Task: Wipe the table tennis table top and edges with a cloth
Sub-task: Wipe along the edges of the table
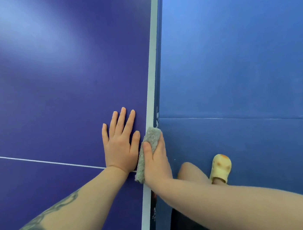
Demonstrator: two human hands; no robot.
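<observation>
- Cloth (146,152), grey and fluffy, lies folded over the white side edge (151,74) of the table tennis table (52,77), at about 5 o'clock from the frame's centre, touching the edge line and draping over the side.
- Right hand (156,162) grips the cloth, thumb on top and fingers curled over the rim out of sight, pressing it against the edge.
- Left hand (120,143) lies flat on the dark blue top just beside the cloth at its 9 o'clock, fingers straight and spread, holding nothing; it seems to brace the body.
- White centre line (46,162) runs in from 9 o'clock to the left wrist.
- Blue floor mat (234,71) fills the right half; a bare knee and a yellow clog (222,165) sit at 4 o'clock.
- Risk, as a judgement: with the grip covering only the lower half of the cloth, the loose upper end could bunch or roll off the rim during a stroke, leaving the side face unwiped.
- Braced palm may smear the nearby top surface.
</observation>
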